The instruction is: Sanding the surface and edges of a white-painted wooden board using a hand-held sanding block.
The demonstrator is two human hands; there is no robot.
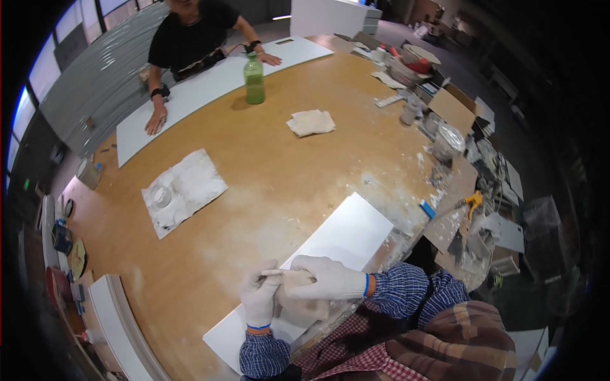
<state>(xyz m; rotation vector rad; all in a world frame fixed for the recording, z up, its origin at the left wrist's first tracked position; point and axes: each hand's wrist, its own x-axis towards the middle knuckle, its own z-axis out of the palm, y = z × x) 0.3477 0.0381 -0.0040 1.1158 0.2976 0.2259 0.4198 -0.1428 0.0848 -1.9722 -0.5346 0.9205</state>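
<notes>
Both of my hands wear white gloves and meet over a long white panel (349, 232) that lies on the table's near edge. Between them is a beige cloth (304, 309), its upper edge folded or rolled and its lower part hanging over the panel. My left hand (258, 297) is closed on the cloth's left end. My right hand (325, 278) grips it from the right, with the fingertips partly hidden in the folds.
A green bottle (255, 82), a folded cream cloth (311, 123) and a stained white sheet (197, 184) with a small white cup (161, 196) rest on the wooden table (254, 159). Across it, a person's hands lie on another white panel (197, 95). Cluttered tubs and cardboard (452, 109) line the right.
</notes>
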